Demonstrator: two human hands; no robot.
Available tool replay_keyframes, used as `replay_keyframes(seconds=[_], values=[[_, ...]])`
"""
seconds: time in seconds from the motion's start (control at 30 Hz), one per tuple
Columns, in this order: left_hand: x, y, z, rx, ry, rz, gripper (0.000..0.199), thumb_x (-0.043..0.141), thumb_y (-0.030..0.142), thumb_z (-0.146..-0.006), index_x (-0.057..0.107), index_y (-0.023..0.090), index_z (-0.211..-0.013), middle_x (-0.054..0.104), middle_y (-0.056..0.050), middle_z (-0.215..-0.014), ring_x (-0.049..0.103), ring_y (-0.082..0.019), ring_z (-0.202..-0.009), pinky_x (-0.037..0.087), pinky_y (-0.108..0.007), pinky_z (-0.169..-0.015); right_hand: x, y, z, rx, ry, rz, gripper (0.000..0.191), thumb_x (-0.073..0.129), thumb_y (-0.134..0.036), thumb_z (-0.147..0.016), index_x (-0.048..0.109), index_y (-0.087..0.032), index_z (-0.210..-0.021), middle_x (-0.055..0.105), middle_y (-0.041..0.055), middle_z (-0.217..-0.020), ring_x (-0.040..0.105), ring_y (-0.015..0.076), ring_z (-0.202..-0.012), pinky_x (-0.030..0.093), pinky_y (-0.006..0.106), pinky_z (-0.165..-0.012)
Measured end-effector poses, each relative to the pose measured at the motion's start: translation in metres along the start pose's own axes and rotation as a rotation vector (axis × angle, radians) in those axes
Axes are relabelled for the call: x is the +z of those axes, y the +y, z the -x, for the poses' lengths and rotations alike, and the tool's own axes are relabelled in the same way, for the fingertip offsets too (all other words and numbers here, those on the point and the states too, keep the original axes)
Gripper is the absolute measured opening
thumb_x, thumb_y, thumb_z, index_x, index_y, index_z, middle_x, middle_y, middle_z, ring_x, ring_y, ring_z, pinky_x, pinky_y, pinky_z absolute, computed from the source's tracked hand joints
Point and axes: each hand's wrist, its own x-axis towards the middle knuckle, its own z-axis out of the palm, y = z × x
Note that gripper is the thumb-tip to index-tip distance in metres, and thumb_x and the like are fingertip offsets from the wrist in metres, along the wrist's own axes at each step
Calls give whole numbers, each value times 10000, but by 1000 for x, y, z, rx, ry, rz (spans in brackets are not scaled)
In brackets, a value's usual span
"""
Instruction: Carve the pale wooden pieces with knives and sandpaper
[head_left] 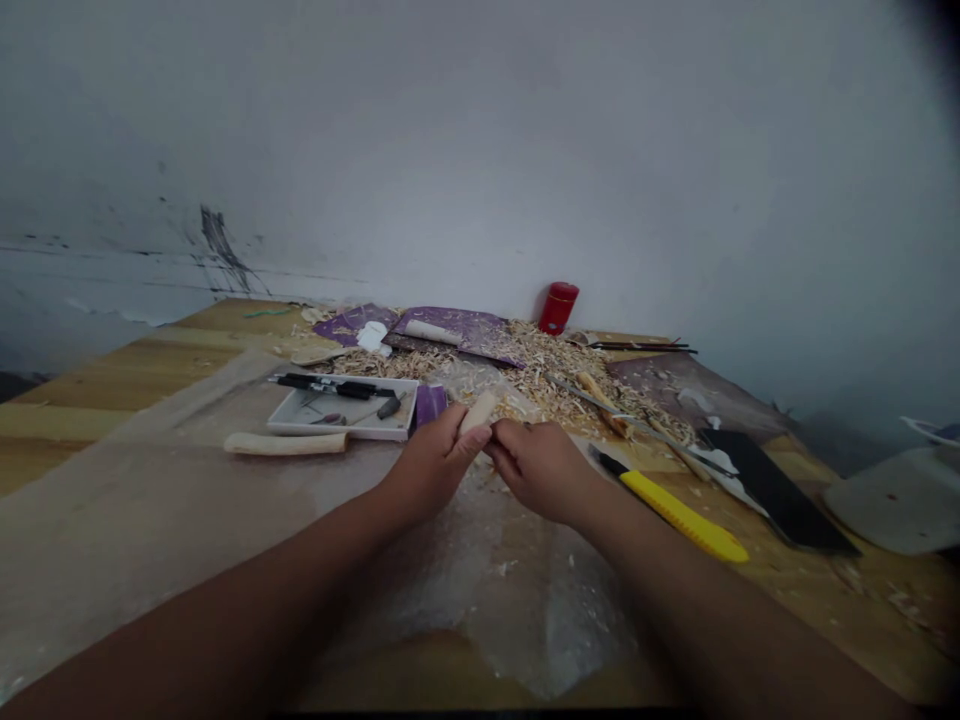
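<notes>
Near the middle of the table my left hand (pixel 435 463) is wrapped round a pale piece of wood (pixel 478 410), its thumb lying along the wood and one end sticking up past the fingers. My right hand (pixel 538 465) is closed just beside it, its fingers against the near end of the wood. Whatever sits in the right fingers is hidden; only a small dark bit shows by the fingertips. Left of the hands lies a carved wooden handle (pixel 286 443), in front of a white tray (pixel 345 430) holding a black pen-shaped tool (pixel 330 385) and small bits.
A yellow utility knife (pixel 682 513) lies right of my right forearm. Wood shavings (pixel 570 375) pile up behind the hands, with purple sheets (pixel 480 328) and a red can (pixel 559 307) by the wall. A black flat slab (pixel 776 490) lies at right. Clear plastic sheeting (pixel 187 510) covers the table's left front.
</notes>
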Motion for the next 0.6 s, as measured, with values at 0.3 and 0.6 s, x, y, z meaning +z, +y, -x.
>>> replay_keyframes(seconds=[0.3,0.6], values=[[1,-2,0,15,-15,-30,279,317,427,-828,407,178,-741,457,22,-653,425,-125,-597,288,-241,-538,0,-2,1,29,-1,-1,161,393,-240,-807,529,-156,-782,614,36,-647,516,121,-531,248,243,-501],[0,-3,0,56,-43,-33,308,304,447,-830,434,169,-802,474,16,-677,443,-128,-616,305,-241,-547,-15,2,0,106,-159,-736,213,412,-209,-814,466,-174,-611,510,-51,-480,451,52,-431,322,175,-460]])
